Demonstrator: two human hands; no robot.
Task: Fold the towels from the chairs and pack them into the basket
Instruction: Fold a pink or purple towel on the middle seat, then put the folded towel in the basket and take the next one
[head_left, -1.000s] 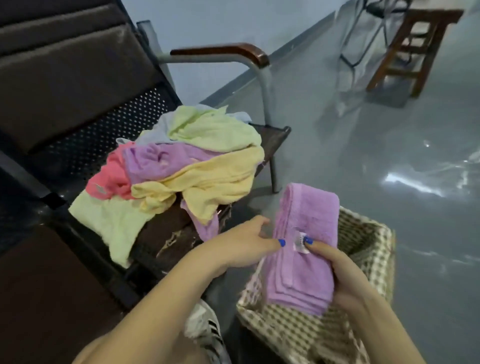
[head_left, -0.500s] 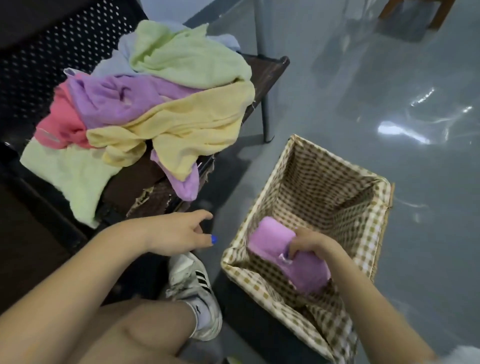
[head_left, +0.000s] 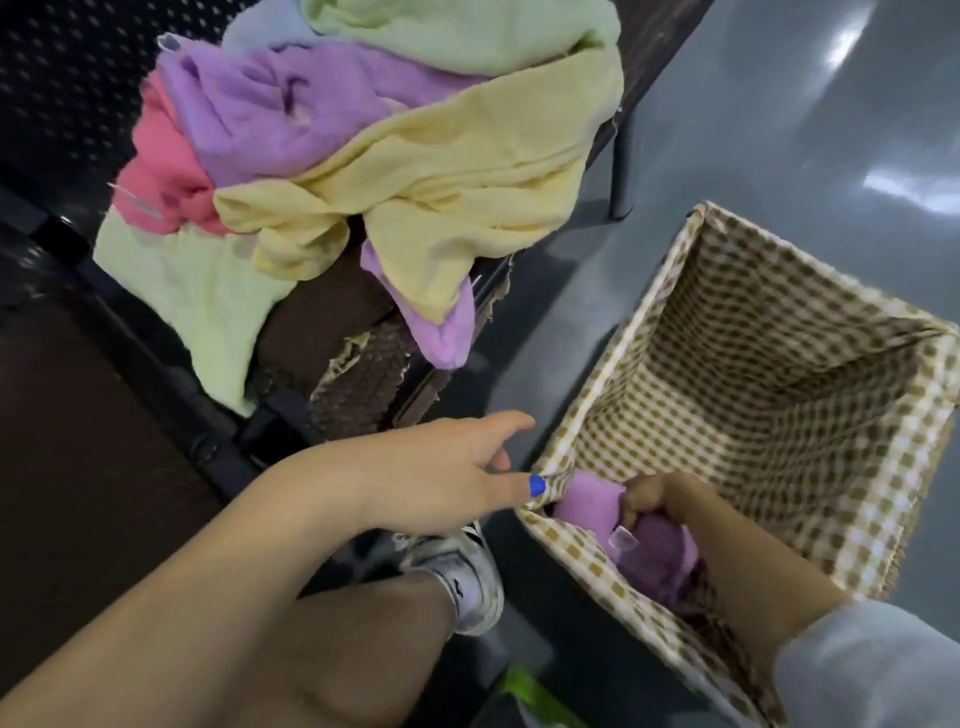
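1. One folded purple towel (head_left: 649, 540) is being set into the near corner of the checked basket (head_left: 883, 467); the right hand (head_left: 654, 499) reaches inside with its fingers curled round the towel's upper edge.
2. The left hand (head_left: 457, 467) hangs loose and holds nothing, its fingers relaxed, a blue-nailed tip just at the basket's near rim.
3. Judged from this, the step in hand is packing the first towel; nothing else shows in the basket.
4. Several unfolded towels (head_left: 363, 156) (yellow, purple, pink, pale green) lie heaped on the chair (head_left: 363, 374) beside the basket, so most of the task is left.
5. The next move likely calls for letting go of the towel flat, then taking one from the heap to fold.
6. A small pale tag (head_left: 622, 540) shows on the purple towel; no writing on it can be read.
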